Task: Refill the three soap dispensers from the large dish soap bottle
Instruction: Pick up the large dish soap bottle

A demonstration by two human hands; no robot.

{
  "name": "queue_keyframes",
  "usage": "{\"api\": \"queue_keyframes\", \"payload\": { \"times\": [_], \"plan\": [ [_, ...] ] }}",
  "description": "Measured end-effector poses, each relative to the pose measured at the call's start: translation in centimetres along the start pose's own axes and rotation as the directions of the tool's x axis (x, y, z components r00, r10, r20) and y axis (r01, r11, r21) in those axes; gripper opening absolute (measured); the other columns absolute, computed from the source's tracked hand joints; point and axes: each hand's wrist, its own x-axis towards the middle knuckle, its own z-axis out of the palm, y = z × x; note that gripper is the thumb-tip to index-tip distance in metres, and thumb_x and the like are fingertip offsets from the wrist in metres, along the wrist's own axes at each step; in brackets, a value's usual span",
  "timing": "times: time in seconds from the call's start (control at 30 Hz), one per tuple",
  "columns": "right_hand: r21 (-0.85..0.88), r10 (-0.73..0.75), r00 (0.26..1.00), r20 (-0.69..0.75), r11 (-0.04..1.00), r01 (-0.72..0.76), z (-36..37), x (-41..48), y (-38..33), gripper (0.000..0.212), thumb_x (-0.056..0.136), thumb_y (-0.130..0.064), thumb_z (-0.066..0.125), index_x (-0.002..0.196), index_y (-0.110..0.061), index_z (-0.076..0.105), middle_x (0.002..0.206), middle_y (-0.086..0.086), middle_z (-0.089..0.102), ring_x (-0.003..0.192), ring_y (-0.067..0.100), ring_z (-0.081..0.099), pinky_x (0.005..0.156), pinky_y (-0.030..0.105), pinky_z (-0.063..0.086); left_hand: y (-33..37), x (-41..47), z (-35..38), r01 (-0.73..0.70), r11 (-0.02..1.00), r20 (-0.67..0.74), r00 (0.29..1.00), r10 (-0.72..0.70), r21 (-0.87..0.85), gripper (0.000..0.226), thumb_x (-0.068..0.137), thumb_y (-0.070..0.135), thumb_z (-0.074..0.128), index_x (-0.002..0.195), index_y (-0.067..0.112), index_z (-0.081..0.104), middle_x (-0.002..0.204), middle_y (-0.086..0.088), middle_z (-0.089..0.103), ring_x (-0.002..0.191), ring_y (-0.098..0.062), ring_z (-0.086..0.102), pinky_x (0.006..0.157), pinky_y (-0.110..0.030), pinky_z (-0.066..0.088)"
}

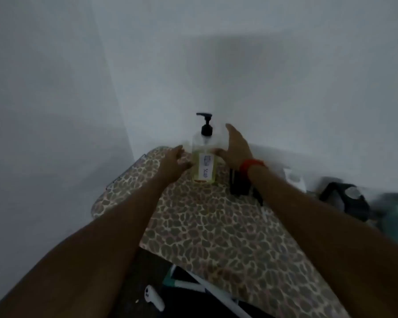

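Both open, empty hands, left hand (175,160) and right hand (236,146), flank 1 upright soap dispenser (203,160) between them, apparently about to grasp it for unscrewing its pump (206,125).

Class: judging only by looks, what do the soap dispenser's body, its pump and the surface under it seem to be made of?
Dispenser body: clear, probably plastic; yellowish liquid shows through.
Pump: black, likely plastic; finish too blurred to tell.
Surface: printed fabric cover, seemingly an ironing board; leopard-like pattern.

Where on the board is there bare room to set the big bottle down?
The leopard-print padded board is bare on the near stretch between both forearms. The far end is crowded: clear pump dispenser with yellow soap, left hand, right hand, dark object.
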Motion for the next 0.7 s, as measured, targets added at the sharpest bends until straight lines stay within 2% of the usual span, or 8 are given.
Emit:
{"api": "queue_keyframes", "payload": {
  "times": [0.1,0.17,0.27,0.37,0.43,0.5,0.6,0.7],
  "plan": [
    [-0.081,-0.066,0.988,0.143,0.994,0.078,0.4,2.5,0.4,0.081,0.084,-0.026,0.081,0.150,-0.005,0.037,0.150,0.014,0.047,0.137,0.030,0.045,0.106,0.030,0.034,-0.1,1.9,0.2,-0.027,0.996,0.070,0.997,0.032,-0.082,0.081,0.088,0.006,0.075,0.155,0.005,0.031,0.152,-0.016,0.046,0.135,-0.029,0.048,0.104,-0.034,0.046],
    [-0.097,-0.074,0.982,0.174,0.991,0.092,0.7,3.4,0.3,0.069,0.084,-0.026,0.081,0.142,-0.007,0.048,0.138,0.012,0.058,0.125,0.031,0.055,0.094,0.027,0.038,0.0,2.6,0.1,-0.039,0.989,0.103,0.993,0.054,-0.146,0.071,0.088,-0.001,0.072,0.150,0.005,0.040,0.144,-0.013,0.054,0.129,-0.028,0.054,0.095,-0.025,0.053],
    [-0.090,-0.089,0.982,0.169,0.990,0.105,1.0,3.4,0.4,0.069,0.085,-0.025,0.080,0.143,-0.007,0.047,0.139,0.011,0.056,0.126,0.029,0.054,0.101,0.031,0.042,-0.2,2.4,0.1,-0.086,0.984,0.136,0.985,0.108,-0.153,0.057,0.089,-0.008,0.067,0.143,0.000,0.049,0.130,-0.014,0.062,0.116,-0.024,0.062,0.082,-0.016,0.057],
    [-0.084,-0.089,0.978,0.187,0.991,0.107,0.8,3.8,0.3,0.073,0.084,-0.026,0.081,0.145,-0.007,0.045,0.142,0.012,0.054,0.128,0.030,0.052,0.108,0.041,0.042,0.0,2.6,0.1,-0.069,0.981,0.141,0.985,0.095,-0.181,0.053,0.091,-0.008,0.065,0.141,-0.002,0.049,0.132,-0.021,0.061,0.113,-0.024,0.062,0.080,-0.018,0.058],
    [-0.098,-0.091,0.973,0.213,0.989,0.114,0.6,3.9,0.2,0.075,0.083,-0.026,0.082,0.145,-0.006,0.045,0.143,0.013,0.054,0.128,0.030,0.052,0.108,0.042,0.041,0.2,2.3,0.2,-0.075,0.984,0.146,0.984,0.099,-0.160,0.052,0.092,-0.008,0.063,0.142,-0.003,0.048,0.134,-0.022,0.060,0.114,-0.024,0.061,0.082,-0.018,0.058],
    [-0.098,-0.082,0.968,0.239,0.989,0.108,0.3,4.1,0.2,0.075,0.082,-0.025,0.083,0.145,-0.007,0.046,0.143,0.013,0.054,0.128,0.031,0.053,0.109,0.043,0.042,0.4,2.0,0.4,-0.078,0.985,0.141,0.985,0.100,-0.156,0.051,0.094,-0.008,0.062,0.143,-0.004,0.047,0.135,-0.022,0.059,0.117,-0.027,0.061,0.088,-0.023,0.057],
    [-0.112,-0.065,0.965,0.253,0.989,0.096,0.0,4.1,0.2,0.078,0.081,-0.025,0.084,0.147,-0.010,0.045,0.143,0.011,0.055,0.127,0.029,0.054,0.108,0.041,0.043,0.6,1.6,0.8,-0.068,0.990,0.111,0.990,0.082,-0.127,0.050,0.094,-0.007,0.062,0.142,-0.004,0.047,0.133,-0.023,0.060,0.122,-0.034,0.061,0.100,-0.038,0.053],
    [-0.050,-0.074,0.973,0.219,0.995,0.087,0.1,3.3,0.0,0.077,0.077,-0.021,0.087,0.144,-0.011,0.050,0.139,0.011,0.058,0.124,0.028,0.057,0.106,0.042,0.046,1.0,0.8,0.6,-0.061,0.990,0.104,0.992,0.074,-0.127,0.048,0.094,-0.008,0.061,0.140,-0.004,0.049,0.131,-0.024,0.062,0.121,-0.035,0.061,0.102,-0.046,0.052]
  ]
}}
